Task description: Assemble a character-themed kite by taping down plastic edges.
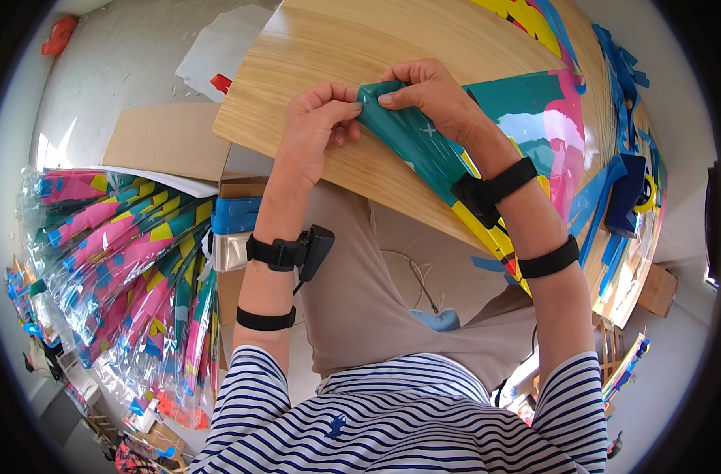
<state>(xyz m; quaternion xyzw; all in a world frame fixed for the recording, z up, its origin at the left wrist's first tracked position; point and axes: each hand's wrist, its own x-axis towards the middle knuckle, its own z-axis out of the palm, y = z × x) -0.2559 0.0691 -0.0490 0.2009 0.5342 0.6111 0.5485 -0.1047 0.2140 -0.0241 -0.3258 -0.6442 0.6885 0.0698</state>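
Note:
A glossy printed plastic sheet (506,107) in teal, pink and yellow lies over the wooden table and hangs past its near edge. It narrows to a folded teal corner at the left. My left hand (317,126) pinches that corner between thumb and fingers from the left side. Just to the right, my right hand (431,95) has its thumb pressed on the teal plastic, fingers bent behind the upper edge. My right forearm crosses above the sheet and hides part of it.
The wooden table (297,55) spreads ahead. Blue strips (625,59) and a tape dispenser (630,197) lie at its right side. At my left are a cardboard box (167,142) and a fanned pile of colourful pieces in clear wrapping (131,268).

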